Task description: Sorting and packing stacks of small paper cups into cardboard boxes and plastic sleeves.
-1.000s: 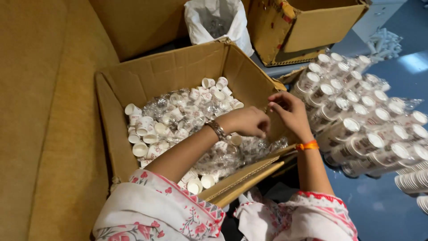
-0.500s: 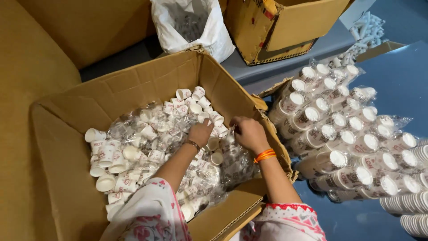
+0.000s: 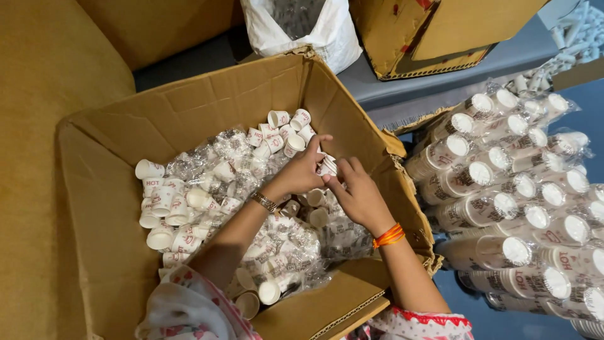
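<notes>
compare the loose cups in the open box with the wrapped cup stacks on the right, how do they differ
The loose cups lie jumbled singly in the cardboard box, pointing every way; the wrapped cup stacks lie outside it, nested in long rows on their sides. The loose ones sit among crumpled clear film; the stacks are sealed in theirs. The left hand and right hand work only among the loose ones. Both are small white paper cups with red print.

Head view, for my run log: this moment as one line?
left hand: on small white paper cups | right hand: beside it | open brown cardboard box

Right hand [image 3: 360, 200] hides what its fingers [image 3: 336, 186] grip; cup stacks [image 3: 503, 201] cut off.
</notes>
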